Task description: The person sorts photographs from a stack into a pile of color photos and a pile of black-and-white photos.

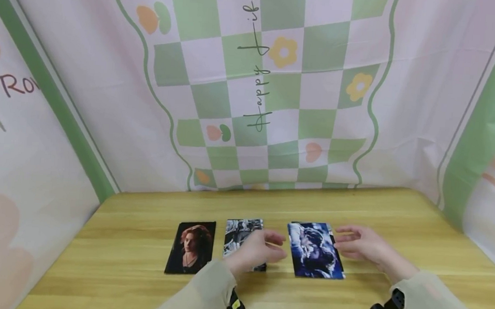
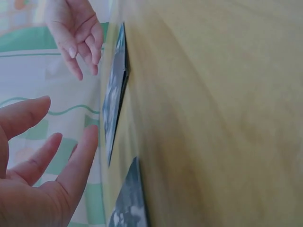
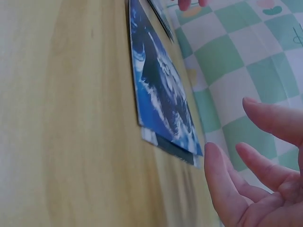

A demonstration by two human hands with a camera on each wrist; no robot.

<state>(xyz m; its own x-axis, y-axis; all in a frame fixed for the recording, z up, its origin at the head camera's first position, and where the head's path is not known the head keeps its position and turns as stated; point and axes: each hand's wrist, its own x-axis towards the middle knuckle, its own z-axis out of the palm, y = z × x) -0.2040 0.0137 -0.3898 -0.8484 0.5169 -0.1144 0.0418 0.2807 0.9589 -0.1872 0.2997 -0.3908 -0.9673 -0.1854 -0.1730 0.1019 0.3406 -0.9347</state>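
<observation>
Both grips are released: the left hand (image 1: pixel 256 250) is held over the grey card (image 1: pixel 241 236), the right hand (image 1: pixel 360 246) just beside the blue card (image 1: pixel 315 251). A portrait card (image 1: pixel 191 247) is laid on the wooden tabletop (image 1: pixel 357 207), backed by checked cloth (image 1: pixel 251 101).

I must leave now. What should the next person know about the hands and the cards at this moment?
Left hand: open, holds nothing, above the black-and-white card.
Right hand: open, holds nothing, at the right edge of the blue card.
The blue card lies on top of another card.
The portrait card lies alone at the left.
All cards lie flat on the wooden table.
No card is in a grip yet.
</observation>
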